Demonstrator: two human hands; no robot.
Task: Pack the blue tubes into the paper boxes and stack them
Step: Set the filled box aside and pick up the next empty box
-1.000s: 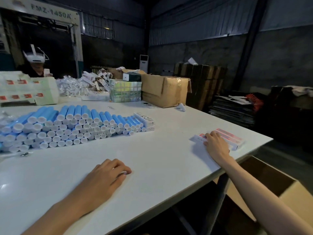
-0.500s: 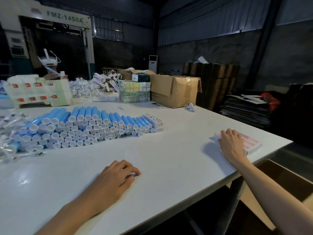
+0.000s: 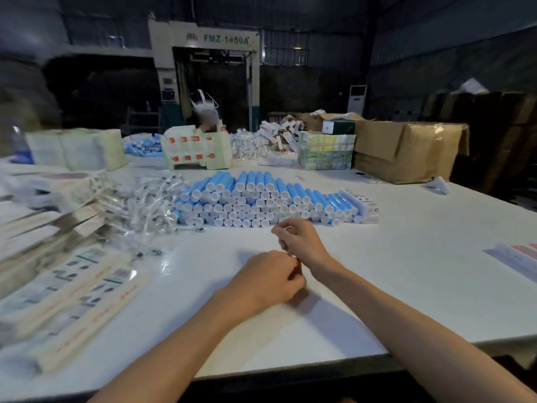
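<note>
The left grip (image 3: 270,279) and the right grip (image 3: 299,242) are held close together over the middle of the smooth white bench (image 3: 406,301). The fingers of both are curled inward, and the left is set just beside the right wrist. Whether anything is pinched in either cannot be told, since the fingertips are blurred and turned away.

The blue tubes (image 3: 261,199) are stacked just beyond the grips in a low, wide heap of several rows. The cylinders lie flat, with round white caps turned toward the camera. A long white paper box (image 3: 360,200) is laid against the right end of the heap.

A tangle of clear, crinkled plastic packets (image 3: 145,202) is piled against the heap's left end. Nearer on that side, flattened printed box blanks (image 3: 72,289) are fanned out in blurred piles. Pink-and-white flat cartons (image 3: 520,257) are cut off by the right edge, well apart from the grips.

Along the far side of the bench a brown cardboard carton (image 3: 406,152) with a raised flap is seen. Beside it stand a film-wrapped bundle (image 3: 327,151) and a white block of boxes with red marks (image 3: 194,149).
</note>
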